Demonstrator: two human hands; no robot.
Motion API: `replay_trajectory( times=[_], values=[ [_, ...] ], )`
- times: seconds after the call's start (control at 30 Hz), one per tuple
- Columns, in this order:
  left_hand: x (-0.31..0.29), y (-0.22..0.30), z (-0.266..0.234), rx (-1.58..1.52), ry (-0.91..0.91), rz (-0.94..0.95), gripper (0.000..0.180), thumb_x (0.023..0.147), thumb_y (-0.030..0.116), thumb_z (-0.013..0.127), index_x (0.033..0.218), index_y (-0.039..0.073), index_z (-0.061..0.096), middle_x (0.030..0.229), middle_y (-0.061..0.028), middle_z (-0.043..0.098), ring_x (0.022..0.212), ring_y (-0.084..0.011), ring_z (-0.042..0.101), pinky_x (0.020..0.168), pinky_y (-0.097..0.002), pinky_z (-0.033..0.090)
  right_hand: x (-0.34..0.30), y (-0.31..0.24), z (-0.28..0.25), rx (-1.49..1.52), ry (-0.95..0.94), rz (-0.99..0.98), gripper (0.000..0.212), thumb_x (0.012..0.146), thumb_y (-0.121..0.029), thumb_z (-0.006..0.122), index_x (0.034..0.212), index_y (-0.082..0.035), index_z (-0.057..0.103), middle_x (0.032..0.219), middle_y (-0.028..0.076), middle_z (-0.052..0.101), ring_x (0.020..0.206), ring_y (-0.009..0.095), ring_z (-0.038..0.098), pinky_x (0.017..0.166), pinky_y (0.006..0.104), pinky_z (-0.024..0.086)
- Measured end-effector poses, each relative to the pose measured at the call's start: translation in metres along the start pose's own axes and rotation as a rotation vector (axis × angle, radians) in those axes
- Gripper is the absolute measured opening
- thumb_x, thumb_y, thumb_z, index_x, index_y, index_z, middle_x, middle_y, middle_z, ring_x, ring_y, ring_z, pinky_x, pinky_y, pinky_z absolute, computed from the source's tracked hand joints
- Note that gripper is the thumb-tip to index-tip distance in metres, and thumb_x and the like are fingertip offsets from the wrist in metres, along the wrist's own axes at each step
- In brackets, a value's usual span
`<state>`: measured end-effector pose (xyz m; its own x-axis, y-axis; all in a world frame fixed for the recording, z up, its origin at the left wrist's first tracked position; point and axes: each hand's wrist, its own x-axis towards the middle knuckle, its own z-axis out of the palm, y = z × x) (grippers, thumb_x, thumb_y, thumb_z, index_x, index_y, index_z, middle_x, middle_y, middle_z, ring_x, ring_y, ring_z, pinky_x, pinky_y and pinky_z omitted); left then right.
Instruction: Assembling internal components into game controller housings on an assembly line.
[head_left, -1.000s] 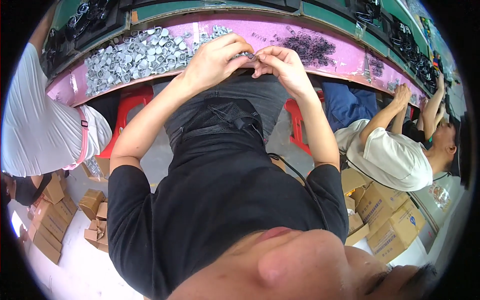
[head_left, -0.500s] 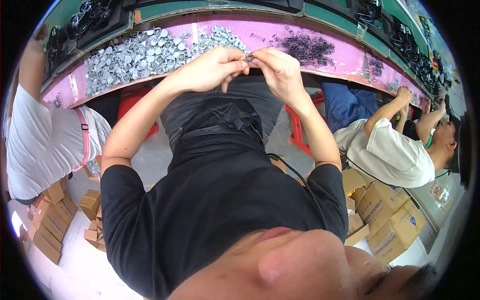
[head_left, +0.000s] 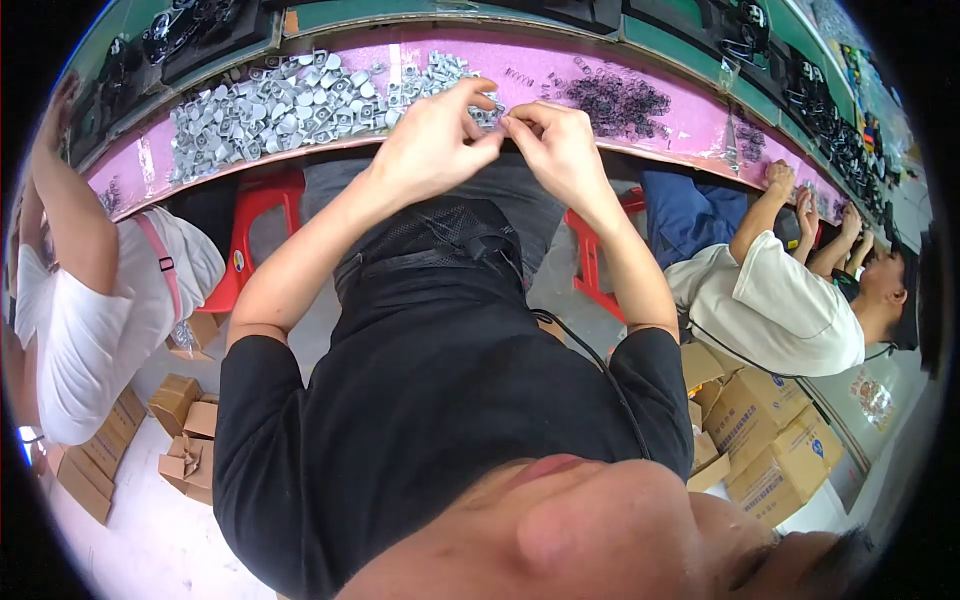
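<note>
Head view: left hand (head_left: 430, 142), fingers apart; right hand (head_left: 562, 145), fingertips together (contents unclear); near the pink table's (head_left: 545, 58) edge, bare surface beyond.

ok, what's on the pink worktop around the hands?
Gray caps at left, smaller gray parts mid, dark springs right. The left hand and right hand cover some worktop near its edge; anything beneath them can't be seen.

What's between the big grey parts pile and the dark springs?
In the head view: smaller grey parts, then a loose coil, on the pink bench; the left hand and right hand partly cover the near side.
</note>
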<state>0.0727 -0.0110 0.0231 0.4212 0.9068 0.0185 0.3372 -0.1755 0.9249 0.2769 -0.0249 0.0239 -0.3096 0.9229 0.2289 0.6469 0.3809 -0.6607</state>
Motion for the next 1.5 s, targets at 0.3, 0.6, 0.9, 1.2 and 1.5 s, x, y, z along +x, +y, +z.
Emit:
replay_trajectory(
  times=[0.3, 0.6, 0.9, 1.2, 1.5],
  values=[
    [0.012, -0.019, -0.004, 0.423, -0.039, 0.547, 0.028, 0.09, 0.021, 0.077, 0.112, 0.005, 0.069, 0.105, -0.0101, 0.069, 0.086, -0.0297, 0.072, 0.073, -0.0413, 0.059, 0.009, 0.009, -0.026, 0.458, -0.378, 0.582, 0.022, 0.1, -0.015, 0.068, 0.094, 0.005, 0.075, 0.073, 0.001, 0.067, 0.06, 0.007, 0.059, 0.057, 0.0239, 0.048],
    [0.022, -0.023, -0.01, -0.719, -0.363, -0.587, 0.023, 0.098, 0.024, 0.072, 0.091, 0.002, 0.074, 0.074, -0.0018, 0.064, 0.063, -0.0122, 0.064, 0.054, -0.0303, 0.054, 0.001, -0.001, -0.025, -0.072, -0.194, -0.284, 0.02, 0.085, 0.0, 0.075, 0.105, 0.003, 0.071, 0.089, 0.016, 0.07, 0.081, 0.031, 0.07, 0.073, 0.0379, 0.057],
    [-0.003, -0.02, 0.013, -0.433, 0.057, -0.06, 0.043, 0.098, 0.027, 0.074, 0.129, -0.001, 0.061, 0.116, -0.0136, 0.069, 0.094, -0.0251, 0.073, 0.079, -0.036, 0.06, -0.006, 0.003, -0.018, 0.417, -0.138, 0.201, 0.01, 0.097, -0.004, 0.068, 0.102, 0.004, 0.071, 0.081, 0.01, 0.068, 0.069, 0.02, 0.065, 0.065, 0.0307, 0.054],
    [0.01, -0.003, -0.007, 0.169, 0.059, 0.476, 0.032, 0.084, 0.016, 0.083, 0.111, 0.004, 0.071, 0.102, -0.0107, 0.071, 0.091, -0.0294, 0.072, 0.078, -0.0374, 0.058, 0.007, 0.015, -0.036, 1.314, -0.535, 0.747, 0.024, 0.103, -0.021, 0.066, 0.098, 0.003, 0.069, 0.072, 0.004, 0.061, 0.058, 0.011, 0.054, 0.054, 0.0271, 0.045],
    [0.014, 0.005, -0.024, 0.182, -0.124, 0.568, 0.022, 0.09, 0.009, 0.077, 0.108, 0.0, 0.071, 0.101, -0.0123, 0.073, 0.091, -0.0292, 0.073, 0.08, -0.0376, 0.058, 0.003, 0.018, -0.038, 1.463, -0.575, 0.727, 0.025, 0.104, -0.024, 0.066, 0.097, 0.0, 0.068, 0.072, 0.003, 0.058, 0.057, 0.011, 0.05, 0.054, 0.0277, 0.044]
  ],
)
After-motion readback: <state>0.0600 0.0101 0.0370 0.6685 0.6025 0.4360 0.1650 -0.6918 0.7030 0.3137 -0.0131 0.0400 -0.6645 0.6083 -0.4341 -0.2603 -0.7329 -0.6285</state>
